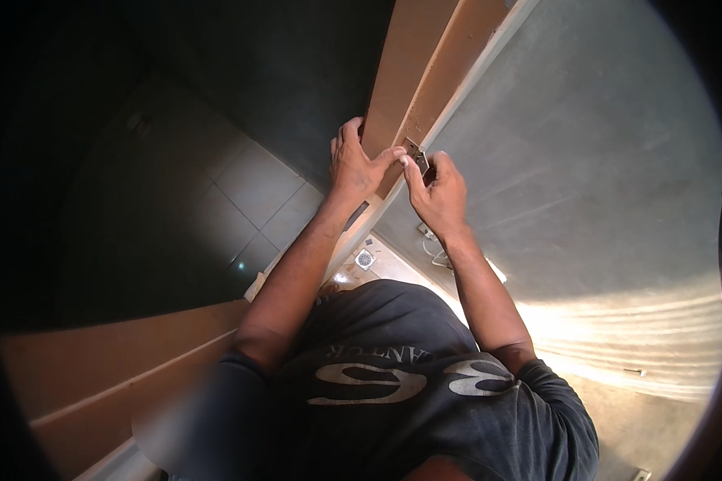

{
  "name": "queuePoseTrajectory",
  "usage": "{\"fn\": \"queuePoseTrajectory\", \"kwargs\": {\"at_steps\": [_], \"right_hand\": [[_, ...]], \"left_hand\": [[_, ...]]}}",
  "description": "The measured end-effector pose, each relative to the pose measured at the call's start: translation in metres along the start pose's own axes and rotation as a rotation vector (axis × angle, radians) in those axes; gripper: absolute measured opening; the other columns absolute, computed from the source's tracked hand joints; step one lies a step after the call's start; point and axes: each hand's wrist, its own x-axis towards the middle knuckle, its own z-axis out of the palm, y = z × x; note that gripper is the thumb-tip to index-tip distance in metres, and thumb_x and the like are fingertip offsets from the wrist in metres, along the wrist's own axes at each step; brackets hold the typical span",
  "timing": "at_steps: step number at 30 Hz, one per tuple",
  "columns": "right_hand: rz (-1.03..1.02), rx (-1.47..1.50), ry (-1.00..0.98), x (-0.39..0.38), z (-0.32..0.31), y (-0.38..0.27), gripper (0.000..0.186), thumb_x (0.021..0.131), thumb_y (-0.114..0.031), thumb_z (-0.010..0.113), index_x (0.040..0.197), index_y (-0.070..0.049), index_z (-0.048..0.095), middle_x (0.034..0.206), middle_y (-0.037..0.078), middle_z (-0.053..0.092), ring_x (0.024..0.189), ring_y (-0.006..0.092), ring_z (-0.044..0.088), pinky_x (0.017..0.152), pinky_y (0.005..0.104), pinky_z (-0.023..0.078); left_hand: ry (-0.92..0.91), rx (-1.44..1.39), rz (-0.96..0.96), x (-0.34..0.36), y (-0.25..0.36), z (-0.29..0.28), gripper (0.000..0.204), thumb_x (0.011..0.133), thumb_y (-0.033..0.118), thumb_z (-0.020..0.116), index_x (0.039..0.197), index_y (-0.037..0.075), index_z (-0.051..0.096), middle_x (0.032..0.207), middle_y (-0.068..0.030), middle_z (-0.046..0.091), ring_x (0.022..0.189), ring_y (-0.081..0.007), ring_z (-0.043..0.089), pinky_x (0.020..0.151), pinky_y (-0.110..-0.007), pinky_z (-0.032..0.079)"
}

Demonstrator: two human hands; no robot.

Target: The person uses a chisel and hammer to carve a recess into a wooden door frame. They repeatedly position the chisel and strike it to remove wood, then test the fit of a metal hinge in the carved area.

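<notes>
A brown wooden door frame (pixel 405 68) rises in front of me, and a small metal hinge (pixel 419 157) sits against its edge. My left hand (pixel 357 167) grips the frame, its fingers bent around the far left side. The left thumb reaches across the wood to the hinge. From the right, my right hand (pixel 439 194) pinches the hinge's projecting leaf, with the thumb in front and the fingers behind it. Both thumb tips nearly meet at the hinge. Part of the hinge is hidden by the fingers, and I cannot make out any screws.
A grey wall (pixel 586 152) stands close on the right, with a socket and white cable (pixel 430 240) low down. On the left lies a dark room with a tiled floor (pixel 253 196). A round floor drain (pixel 365 258) shows below. Another wooden frame part (pixel 144 353) runs along the lower left.
</notes>
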Motion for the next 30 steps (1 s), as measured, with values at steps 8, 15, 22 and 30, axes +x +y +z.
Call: {"fn": "queuePoseTrajectory", "kwargs": {"at_steps": [8,15,22,30], "right_hand": [[-0.052,-0.186,0.13,0.003,0.017,-0.005,0.032,0.099,-0.032,0.067,0.081,-0.006,0.061,0.078,0.013,0.067,0.062,0.0379,0.066,0.054,0.0479,0.05],[-0.15,-0.009,0.106,0.003,0.01,0.012,0.025,0.1,-0.023,0.066,0.084,-0.004,0.062,0.079,0.017,0.065,0.064,0.0394,0.064,0.055,0.0473,0.048],[0.345,0.495,-0.151,-0.097,-0.043,0.072,0.024,0.108,-0.021,0.058,0.097,0.0,0.059,0.081,0.007,0.066,0.067,0.0154,0.065,0.059,0.0311,0.055],[0.675,0.631,-0.343,-0.147,-0.046,0.101,0.023,0.109,-0.02,0.055,0.101,0.001,0.062,0.085,0.008,0.069,0.074,0.0138,0.069,0.06,0.0293,0.057]], "left_hand": [[0.023,-0.018,-0.011,-0.002,-0.006,0.004,0.088,0.074,0.048,0.09,0.137,0.003,0.047,0.132,-0.0221,0.056,0.122,-0.04,0.052,0.107,-0.052,0.04],[-0.072,-0.132,-0.053,0.008,-0.009,-0.01,0.088,0.076,0.048,0.09,0.139,0.002,0.048,0.135,-0.0218,0.057,0.124,-0.0355,0.055,0.103,-0.048,0.047],[0.171,-0.301,-0.117,-0.019,-0.016,-0.04,0.036,0.094,0.02,0.077,0.125,0.005,0.067,0.111,-0.0102,0.07,0.083,-0.014,0.066,0.076,-0.029,0.055],[-0.143,-0.193,0.175,-0.075,0.045,0.014,0.079,0.092,0.017,0.077,0.158,0.004,0.036,0.11,-0.0121,0.056,0.07,-0.0138,0.052,0.068,-0.029,0.05]]}}
